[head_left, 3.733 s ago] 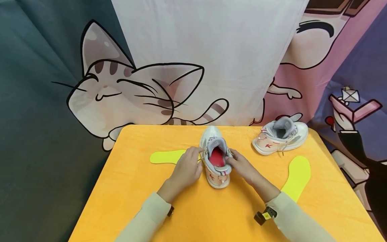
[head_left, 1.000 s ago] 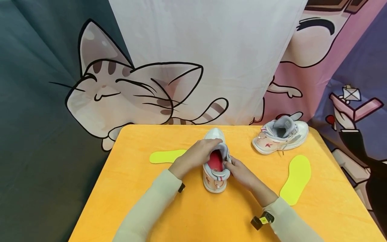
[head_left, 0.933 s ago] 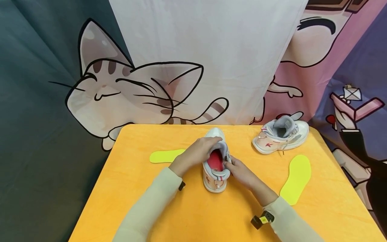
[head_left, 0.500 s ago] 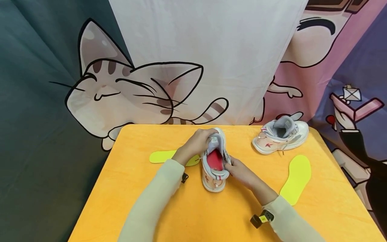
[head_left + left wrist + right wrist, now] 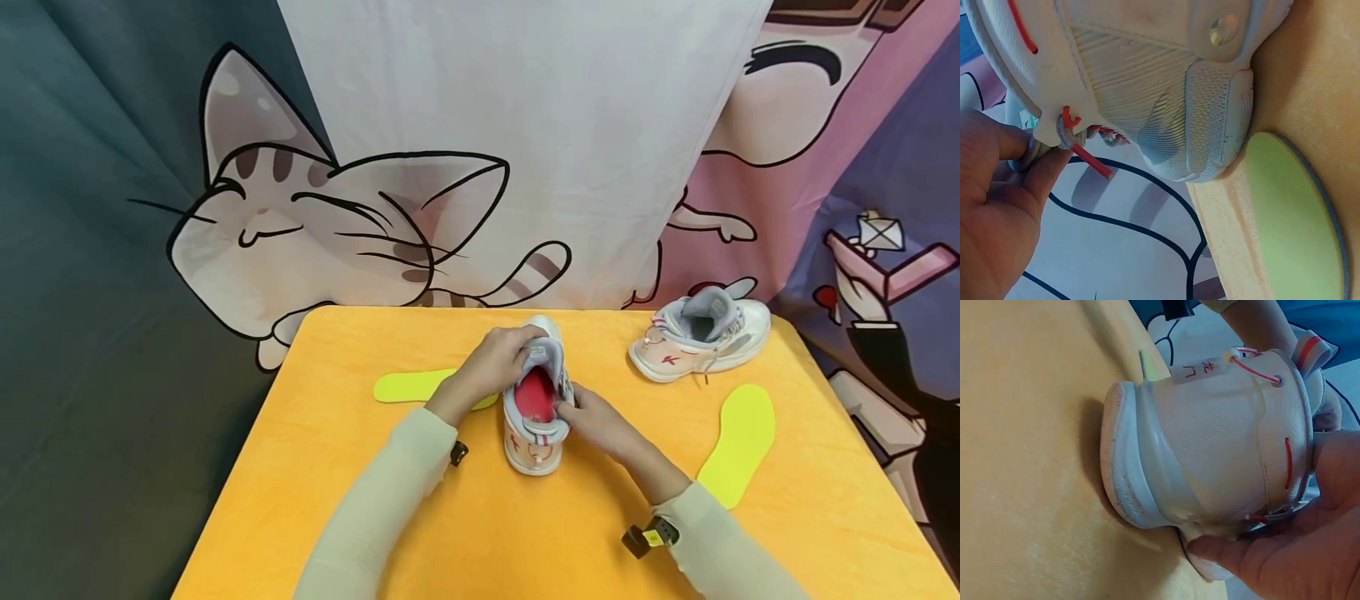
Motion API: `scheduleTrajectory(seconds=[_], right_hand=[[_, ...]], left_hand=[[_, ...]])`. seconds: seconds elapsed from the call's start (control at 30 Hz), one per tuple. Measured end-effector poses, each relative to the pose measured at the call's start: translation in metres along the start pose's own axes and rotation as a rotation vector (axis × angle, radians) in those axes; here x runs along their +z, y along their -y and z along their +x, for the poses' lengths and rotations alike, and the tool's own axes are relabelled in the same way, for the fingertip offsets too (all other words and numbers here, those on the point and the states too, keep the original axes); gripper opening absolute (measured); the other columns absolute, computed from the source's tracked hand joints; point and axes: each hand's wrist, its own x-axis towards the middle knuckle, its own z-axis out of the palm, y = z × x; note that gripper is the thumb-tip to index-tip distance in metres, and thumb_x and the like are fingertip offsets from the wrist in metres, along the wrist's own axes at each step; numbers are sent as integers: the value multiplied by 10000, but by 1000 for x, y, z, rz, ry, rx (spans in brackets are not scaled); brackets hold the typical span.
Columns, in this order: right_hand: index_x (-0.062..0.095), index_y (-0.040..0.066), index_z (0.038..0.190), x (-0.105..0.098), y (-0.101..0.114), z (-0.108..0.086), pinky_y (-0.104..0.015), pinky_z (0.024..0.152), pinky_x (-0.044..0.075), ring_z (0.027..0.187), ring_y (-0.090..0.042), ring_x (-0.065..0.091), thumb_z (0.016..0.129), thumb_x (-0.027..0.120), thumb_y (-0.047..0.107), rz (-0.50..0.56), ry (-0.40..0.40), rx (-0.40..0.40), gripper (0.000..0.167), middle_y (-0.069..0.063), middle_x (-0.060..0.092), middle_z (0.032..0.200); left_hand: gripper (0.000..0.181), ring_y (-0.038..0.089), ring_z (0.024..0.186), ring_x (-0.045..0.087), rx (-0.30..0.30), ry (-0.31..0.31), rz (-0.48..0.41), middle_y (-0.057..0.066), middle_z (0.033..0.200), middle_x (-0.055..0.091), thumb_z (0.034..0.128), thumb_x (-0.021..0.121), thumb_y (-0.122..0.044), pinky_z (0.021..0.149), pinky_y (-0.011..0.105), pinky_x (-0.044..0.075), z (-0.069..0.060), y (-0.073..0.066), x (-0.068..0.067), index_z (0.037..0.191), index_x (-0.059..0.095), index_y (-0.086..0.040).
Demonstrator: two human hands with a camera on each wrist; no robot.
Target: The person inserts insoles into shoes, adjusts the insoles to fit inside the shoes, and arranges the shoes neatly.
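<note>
Left hand (image 5: 497,360) pinches the tongue (image 5: 542,355) and right hand (image 5: 602,423) grips the side collar of the white lace-up sneaker (image 5: 1216,437) between them; it should handle light, soft at the opening, steadier by its stiffer heel (image 5: 532,456).

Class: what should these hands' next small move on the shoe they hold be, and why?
Probably draw the tongue a little further forward: the left hand pinches it, the right hand grips the side of the nearer white shoe, and the pull may make the red insole inside easier to reach.
</note>
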Motion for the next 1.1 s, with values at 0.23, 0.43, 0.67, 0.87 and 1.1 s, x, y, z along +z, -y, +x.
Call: scheduleTrajectory(seconds=[0.23, 0.43, 0.67, 0.87, 1.1], right_hand=[[296, 32, 1600, -4, 8, 4, -550, 1109, 442, 1244, -332, 558, 1013, 574, 211, -205, -91, -46, 674, -223, 519, 1506], [259, -32, 1582, -9, 18, 16, -588, 1123, 435, 1330, -390, 537, 965, 678, 178, -314, -99, -101, 775, -260, 474, 1528], [405, -49, 1465, -16, 31, 27, -563, 1049, 502, 1220, -365, 593, 901, 760, 99, -444, -52, -81, 683, -238, 588, 1373], [526, -24, 1363, -17, 38, 38, -537, 1003, 526, 1128, -336, 622, 850, 811, 77, -546, -47, -36, 595, -198, 649, 1274], [618, 1, 1241, -15, 39, 38, -463, 875, 582, 957, -283, 645, 889, 756, 66, -583, -87, -10, 383, -166, 699, 1120]], left_hand=[[315, 218, 1140, 702, -9, -35, -32, 92, 1262, 723, 1029, 588, -50, 998, 354, 569, -7, -2, 2, 1336, 651, -86], [496, 232, 1222, 645, -97, 12, -74, 81, 1396, 649, 991, 688, -205, 1065, 394, 529, -14, 2, 6, 1456, 545, -106], [832, 239, 1247, 589, -218, 157, -157, 108, 1431, 585, 858, 836, -186, 1106, 421, 487, -20, 11, 11, 1546, 382, -74], [706, 227, 1008, 618, -299, 168, -165, 119, 1244, 665, 807, 774, -3, 913, 369, 550, -20, 7, 13, 1443, 470, -42], [488, 222, 945, 617, -354, 159, -189, 110, 1155, 694, 850, 744, 3, 864, 347, 555, -21, 4, 17, 1311, 586, -18]])
